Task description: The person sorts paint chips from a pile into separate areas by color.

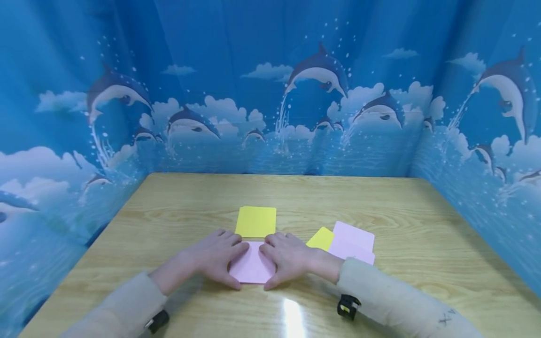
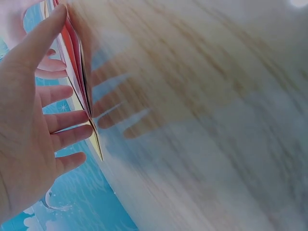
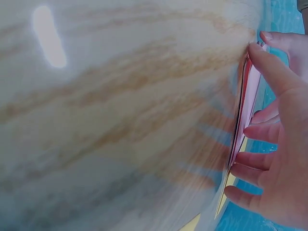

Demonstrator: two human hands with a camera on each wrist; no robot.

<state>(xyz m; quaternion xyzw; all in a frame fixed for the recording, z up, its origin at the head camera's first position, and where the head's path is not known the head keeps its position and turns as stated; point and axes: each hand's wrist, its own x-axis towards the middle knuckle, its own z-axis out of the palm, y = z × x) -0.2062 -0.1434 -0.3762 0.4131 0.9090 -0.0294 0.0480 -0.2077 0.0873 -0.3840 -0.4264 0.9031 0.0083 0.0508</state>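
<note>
A pink square stack of thin sheets [image 1: 252, 263] lies flat on the table between my two hands. My left hand [image 1: 220, 257] borders its left side, thumb at the near left corner and fingers towards the far side. Along the right side rests my right hand [image 1: 289, 258], its thumb by the near right corner. Both wrist views show fairly straight, spread fingers touching the stack's edges. Seen edge-on in the right wrist view, the pink sheets [image 3: 248, 96] have red and dark layers among them. Just beyond lies a yellow square stack [image 1: 256, 222].
To the right, overlapping pink sheets [image 1: 352, 239] partly cover a yellow sheet [image 1: 321, 238], near my right forearm. The wooden table [image 1: 190, 197] ends at a blue dolphin-print curtain [image 1: 236, 70] at the back and sides. Light glares off the near table surface.
</note>
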